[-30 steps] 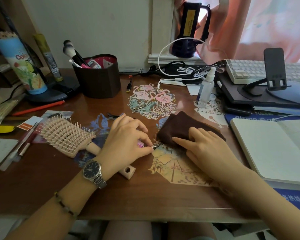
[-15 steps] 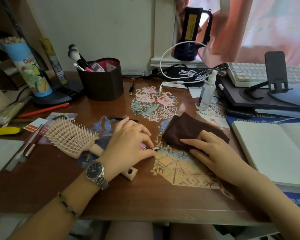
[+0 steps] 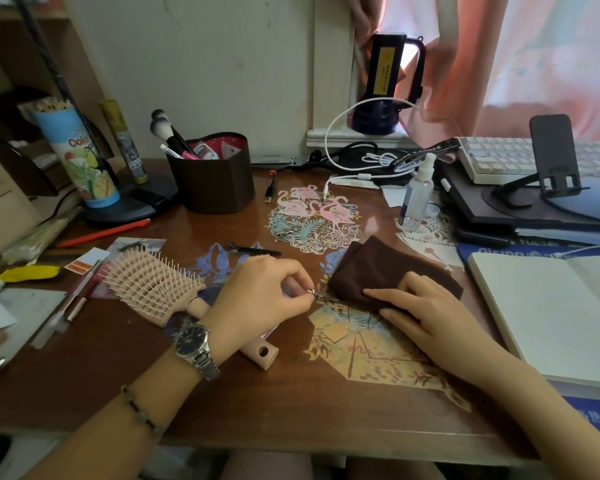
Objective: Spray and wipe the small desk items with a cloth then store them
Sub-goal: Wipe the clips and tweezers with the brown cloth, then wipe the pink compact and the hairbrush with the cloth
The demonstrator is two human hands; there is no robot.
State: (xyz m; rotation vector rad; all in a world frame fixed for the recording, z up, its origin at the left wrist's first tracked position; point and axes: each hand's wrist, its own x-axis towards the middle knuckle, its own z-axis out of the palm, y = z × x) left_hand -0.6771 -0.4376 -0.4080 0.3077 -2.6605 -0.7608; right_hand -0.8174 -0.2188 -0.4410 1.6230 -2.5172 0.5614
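Note:
My left hand (image 3: 260, 299) pinches a thin metal tool (image 3: 326, 298), perhaps tweezers, at mid-desk. The tool's far tip lies hidden under the edge of a folded brown cloth (image 3: 371, 268). My right hand (image 3: 426, 313) lies on the cloth's near edge with the fingers pressing down over the tool's tip. A clear spray bottle (image 3: 416, 195) stands upright behind the cloth, away from both hands. A dark brown holder (image 3: 212, 181) with makeup brushes stands at the back left.
A pink hairbrush (image 3: 153, 289) lies under my left wrist. A black clip (image 3: 253, 250) lies just beyond my left hand. An open notebook (image 3: 551, 313) is at the right, with a keyboard (image 3: 492, 161) and phone stand (image 3: 551, 161) behind it. Pens and papers crowd the left edge.
A little more of the metal tool shows between my left fingers and the cloth's edge. Both hands stay in nearly the same place.

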